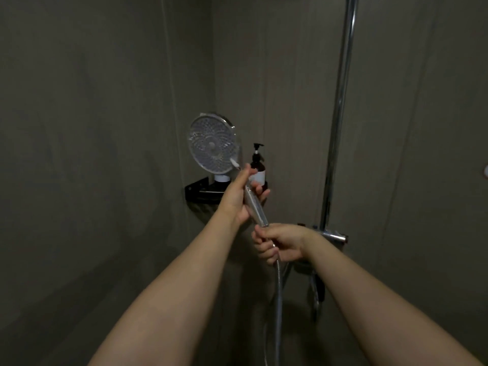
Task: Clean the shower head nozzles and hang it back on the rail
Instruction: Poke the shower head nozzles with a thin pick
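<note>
The shower head (pixel 212 143), a round, clear disc studded with nozzles, stands upright before the corner shelf (pixel 200 190), face toward the camera. The left hand (pixel 237 196) wraps its handle; the right hand (pixel 280 243) closes on the ribbed metal hose (pixel 277 286). Likely mid-cleaning or inspection; hanging it calls for reaching right to the chrome rail (pixel 340 101).

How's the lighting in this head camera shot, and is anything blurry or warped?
Head view: dim overall, the grey walls murky; the shower head face catches pale glare, so its nozzles read only softly; the chrome rail shows bright streaks and bows from wide-angle distortion; the left hand and right hand are slightly soft.
</note>
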Motion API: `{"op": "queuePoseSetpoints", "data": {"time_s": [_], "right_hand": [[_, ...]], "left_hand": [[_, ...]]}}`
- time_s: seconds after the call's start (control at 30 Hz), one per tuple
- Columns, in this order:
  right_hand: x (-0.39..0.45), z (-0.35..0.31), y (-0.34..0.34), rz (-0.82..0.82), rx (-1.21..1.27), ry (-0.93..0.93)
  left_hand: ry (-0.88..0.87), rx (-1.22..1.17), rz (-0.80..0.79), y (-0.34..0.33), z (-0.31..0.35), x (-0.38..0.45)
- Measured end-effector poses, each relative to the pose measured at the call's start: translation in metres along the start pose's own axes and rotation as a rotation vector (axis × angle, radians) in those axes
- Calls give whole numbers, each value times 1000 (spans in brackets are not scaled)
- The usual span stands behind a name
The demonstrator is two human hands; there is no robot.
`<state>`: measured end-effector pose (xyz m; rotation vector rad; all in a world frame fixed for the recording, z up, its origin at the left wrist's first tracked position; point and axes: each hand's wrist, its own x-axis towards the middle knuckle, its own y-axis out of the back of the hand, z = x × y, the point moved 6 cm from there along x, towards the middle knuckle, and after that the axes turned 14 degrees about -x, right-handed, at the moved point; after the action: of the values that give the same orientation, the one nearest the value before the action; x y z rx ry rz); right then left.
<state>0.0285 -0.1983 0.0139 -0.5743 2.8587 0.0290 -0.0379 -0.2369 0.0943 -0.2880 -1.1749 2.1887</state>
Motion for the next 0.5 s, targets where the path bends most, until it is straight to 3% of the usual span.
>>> {"op": "queuePoseSetpoints", "data": {"time_s": [0.17, 0.33, 0.4, 0.5], "right_hand": [[5, -5, 2, 367, -230, -106], [9, -36, 11, 873, -890, -75], [10, -39, 10, 849, -894, 0], [4, -33, 3, 578, -602, 17]], "left_hand": [[-139, -39, 158, 29, 16, -5], [-279, -53, 303, 37, 31, -6], [-304, -55, 314, 37, 34, -6], [-299, -35, 306, 38, 34, -4]]}}
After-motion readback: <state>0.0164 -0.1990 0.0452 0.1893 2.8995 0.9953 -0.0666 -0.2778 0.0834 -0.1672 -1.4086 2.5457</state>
